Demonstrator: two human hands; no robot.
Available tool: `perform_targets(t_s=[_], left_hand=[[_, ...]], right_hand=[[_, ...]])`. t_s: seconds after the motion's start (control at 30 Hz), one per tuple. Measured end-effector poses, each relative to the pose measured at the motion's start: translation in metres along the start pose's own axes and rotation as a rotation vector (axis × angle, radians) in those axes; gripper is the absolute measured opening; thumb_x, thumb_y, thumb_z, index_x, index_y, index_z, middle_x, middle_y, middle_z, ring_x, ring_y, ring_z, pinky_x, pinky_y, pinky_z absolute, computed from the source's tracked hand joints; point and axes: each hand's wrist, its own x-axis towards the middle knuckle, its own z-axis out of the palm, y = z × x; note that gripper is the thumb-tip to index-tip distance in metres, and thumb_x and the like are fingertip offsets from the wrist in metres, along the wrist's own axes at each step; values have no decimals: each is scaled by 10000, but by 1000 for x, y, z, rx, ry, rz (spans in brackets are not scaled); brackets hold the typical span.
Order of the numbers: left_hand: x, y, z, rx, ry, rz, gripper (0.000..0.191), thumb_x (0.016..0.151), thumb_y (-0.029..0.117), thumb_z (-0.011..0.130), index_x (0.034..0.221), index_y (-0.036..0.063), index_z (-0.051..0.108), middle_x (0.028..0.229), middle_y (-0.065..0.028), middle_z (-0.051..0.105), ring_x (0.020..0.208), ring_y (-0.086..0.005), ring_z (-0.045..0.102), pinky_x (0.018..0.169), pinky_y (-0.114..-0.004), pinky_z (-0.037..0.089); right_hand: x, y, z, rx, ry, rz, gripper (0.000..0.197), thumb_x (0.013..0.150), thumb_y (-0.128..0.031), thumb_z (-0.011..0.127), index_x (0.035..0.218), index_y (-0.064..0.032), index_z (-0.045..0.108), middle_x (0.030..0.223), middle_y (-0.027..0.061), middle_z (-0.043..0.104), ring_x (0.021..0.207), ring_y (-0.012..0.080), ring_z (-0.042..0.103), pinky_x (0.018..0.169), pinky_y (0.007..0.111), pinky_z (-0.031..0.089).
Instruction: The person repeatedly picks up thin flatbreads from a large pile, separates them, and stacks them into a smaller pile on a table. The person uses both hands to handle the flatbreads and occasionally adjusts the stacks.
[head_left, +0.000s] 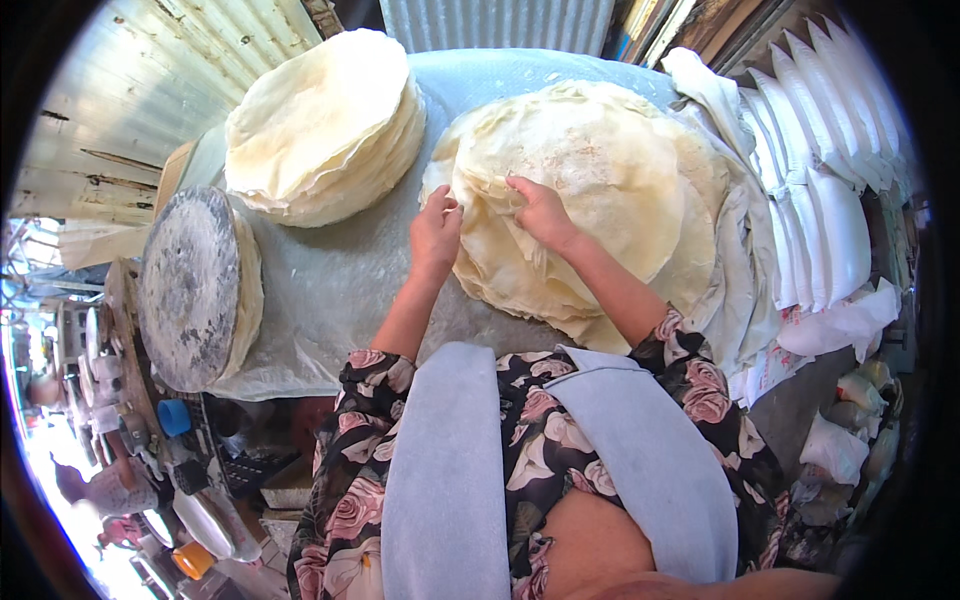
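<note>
A wide, uneven pile of thin, pale flatbread sheets (592, 172) lies before me on a plastic-covered table. My right hand (544, 216) is on this pile, its fingers and thumb gripping a folded, bunched part of the top sheet (487, 191). At the pile's left edge is my left hand (436, 232), with curled fingers close to the sheet's rim. Whether those fingers pinch the rim is not clear. Wrinkles run through the sheet between the two hands.
A taller, neater flatbread stack (322, 135) stands at the back left. Nearer, a dark round board (187, 289) covers another stack. Crumpled cloth (739, 217) borders the pile's right side, beside filled white bags (814, 232). Corrugated metal (495, 26) rises behind the table.
</note>
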Motion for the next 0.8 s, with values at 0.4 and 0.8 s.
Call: perform_targets(t_s=[0.4, 0.8], left_hand=[[-8, 24, -1, 590, -120, 334, 467, 840, 109, 507, 1299, 103, 416, 1068, -162, 596, 951, -314, 577, 789, -375, 462], [-15, 14, 12, -1059, -381, -601, 332, 914, 229, 483, 1191, 46, 485, 981, -105, 620, 840, -215, 609, 695, -341, 509]], right_hand=[[-9, 9, 5, 150, 20, 84, 471, 696, 25, 512, 1165, -5, 543, 1075, 204, 604, 1024, 287, 577, 873, 321, 439], [-27, -9, 9, -6, 52, -33, 465, 746, -60, 539, 1205, -4, 492, 1097, 216, 581, 1014, 323, 566, 851, 361, 446]])
